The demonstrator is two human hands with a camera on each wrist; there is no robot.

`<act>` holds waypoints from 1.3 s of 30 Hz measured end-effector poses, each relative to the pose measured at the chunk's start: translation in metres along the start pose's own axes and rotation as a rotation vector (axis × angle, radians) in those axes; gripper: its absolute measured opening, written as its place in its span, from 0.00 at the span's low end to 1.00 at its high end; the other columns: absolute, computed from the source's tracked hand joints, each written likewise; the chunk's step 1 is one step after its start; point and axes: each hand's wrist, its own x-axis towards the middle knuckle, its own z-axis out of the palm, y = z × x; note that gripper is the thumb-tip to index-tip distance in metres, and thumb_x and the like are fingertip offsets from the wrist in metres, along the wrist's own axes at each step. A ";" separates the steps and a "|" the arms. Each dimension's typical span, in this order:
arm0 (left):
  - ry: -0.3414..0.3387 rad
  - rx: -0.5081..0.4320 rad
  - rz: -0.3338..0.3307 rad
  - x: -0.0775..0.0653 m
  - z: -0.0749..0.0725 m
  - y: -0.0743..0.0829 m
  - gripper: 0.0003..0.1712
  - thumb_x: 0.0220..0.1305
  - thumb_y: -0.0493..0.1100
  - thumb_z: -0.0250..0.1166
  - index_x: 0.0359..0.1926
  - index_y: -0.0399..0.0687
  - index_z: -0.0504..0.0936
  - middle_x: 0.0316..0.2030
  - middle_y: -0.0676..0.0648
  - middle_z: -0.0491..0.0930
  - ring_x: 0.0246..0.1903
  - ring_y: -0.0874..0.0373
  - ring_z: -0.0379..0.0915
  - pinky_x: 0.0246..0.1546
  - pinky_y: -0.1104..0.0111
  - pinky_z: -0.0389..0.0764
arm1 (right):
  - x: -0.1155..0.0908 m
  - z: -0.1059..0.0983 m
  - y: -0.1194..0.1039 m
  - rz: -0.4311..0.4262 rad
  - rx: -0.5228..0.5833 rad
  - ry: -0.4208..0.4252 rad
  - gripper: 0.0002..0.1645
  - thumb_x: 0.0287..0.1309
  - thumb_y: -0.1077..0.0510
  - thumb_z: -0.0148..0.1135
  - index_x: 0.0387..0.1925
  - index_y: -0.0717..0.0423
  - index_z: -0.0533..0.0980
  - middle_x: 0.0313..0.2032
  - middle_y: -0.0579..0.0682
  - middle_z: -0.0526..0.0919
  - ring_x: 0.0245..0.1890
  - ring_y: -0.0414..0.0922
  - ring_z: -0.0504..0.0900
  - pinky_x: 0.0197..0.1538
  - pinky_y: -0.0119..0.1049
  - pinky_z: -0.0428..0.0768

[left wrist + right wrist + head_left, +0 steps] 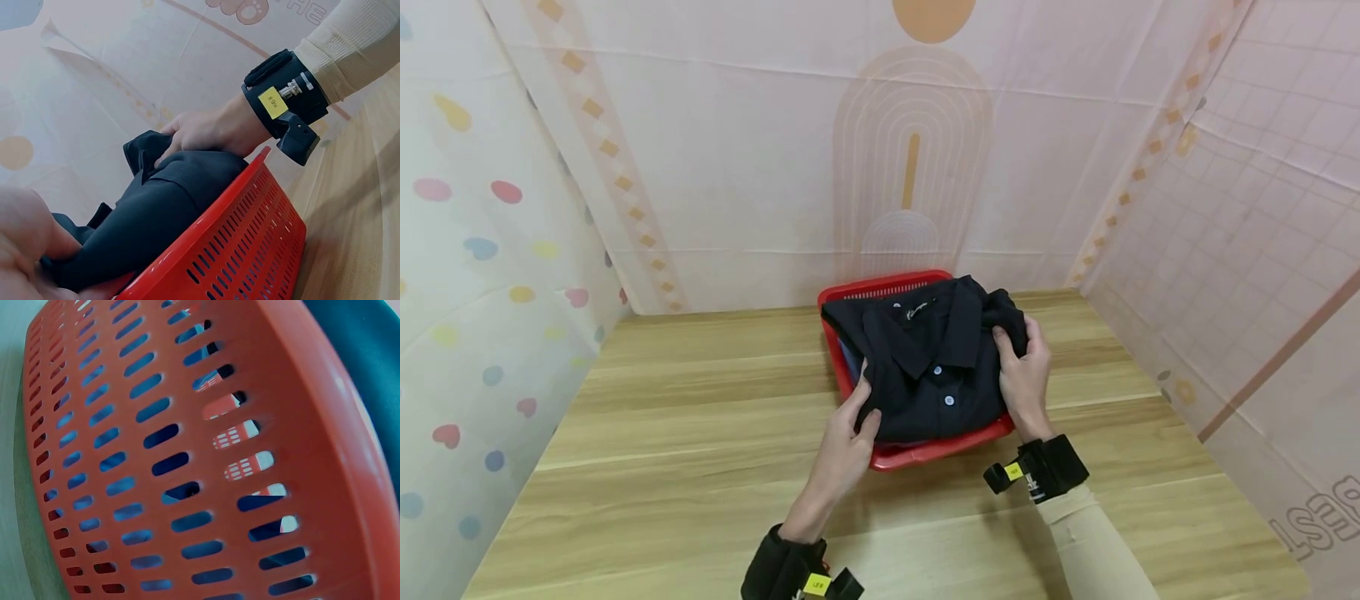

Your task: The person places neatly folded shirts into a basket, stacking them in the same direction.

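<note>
At the centre of the head view, just above my two hands, a folded dark shirt (928, 358) lies on top of a red basket (925, 454), which sits on the wooden table (700, 433) close to the back wall. The shirt's collar points toward the top of the frame and its button placket runs down toward me, so the long axis lies roughly along my line of sight, tilted a little to the right. My left hand (850, 442) comes up from the lower middle of the frame and pinches the shirt's near left edge, thumb on top and fingers curled under the cloth. My right hand (1026, 379) is on the right side of the shirt, fingers curled over a bunched fold near the shoulder. Both hands are clamped on the fabric, set apart by the shirt's width, and neither is clearly nearer. In the left wrist view the right hand (206, 128) grips the dark cloth above the basket's slotted rim (237, 237). The right wrist view shows only the basket's slotted wall (156, 456) up close, with striped cloth showing through the holes beneath the shirt.
</note>
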 end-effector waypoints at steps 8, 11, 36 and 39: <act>-0.004 0.051 -0.036 -0.002 0.003 0.002 0.40 0.75 0.27 0.51 0.82 0.48 0.50 0.82 0.55 0.45 0.79 0.57 0.42 0.77 0.55 0.50 | -0.001 0.003 0.003 -0.019 -0.097 -0.025 0.21 0.72 0.58 0.64 0.61 0.62 0.76 0.55 0.64 0.82 0.53 0.57 0.80 0.55 0.45 0.76; -0.009 0.094 -0.067 0.000 0.005 0.006 0.41 0.75 0.28 0.51 0.82 0.53 0.49 0.81 0.56 0.46 0.79 0.56 0.43 0.78 0.52 0.51 | 0.002 0.004 0.005 -0.020 -0.150 -0.042 0.22 0.72 0.59 0.63 0.63 0.63 0.75 0.57 0.65 0.81 0.56 0.60 0.79 0.58 0.52 0.76; -0.028 -0.067 -0.300 -0.015 -0.007 0.018 0.48 0.76 0.44 0.61 0.84 0.58 0.41 0.79 0.38 0.54 0.72 0.39 0.64 0.69 0.49 0.70 | 0.004 -0.008 0.002 0.199 -0.199 -0.159 0.34 0.71 0.59 0.62 0.73 0.59 0.62 0.67 0.65 0.72 0.66 0.59 0.72 0.69 0.53 0.70; -0.006 -0.075 -0.284 -0.019 -0.013 0.017 0.47 0.76 0.43 0.61 0.84 0.56 0.43 0.79 0.41 0.56 0.71 0.43 0.67 0.67 0.51 0.73 | 0.004 -0.010 0.001 0.197 -0.199 -0.154 0.34 0.71 0.59 0.63 0.73 0.59 0.62 0.69 0.64 0.71 0.67 0.59 0.72 0.70 0.52 0.70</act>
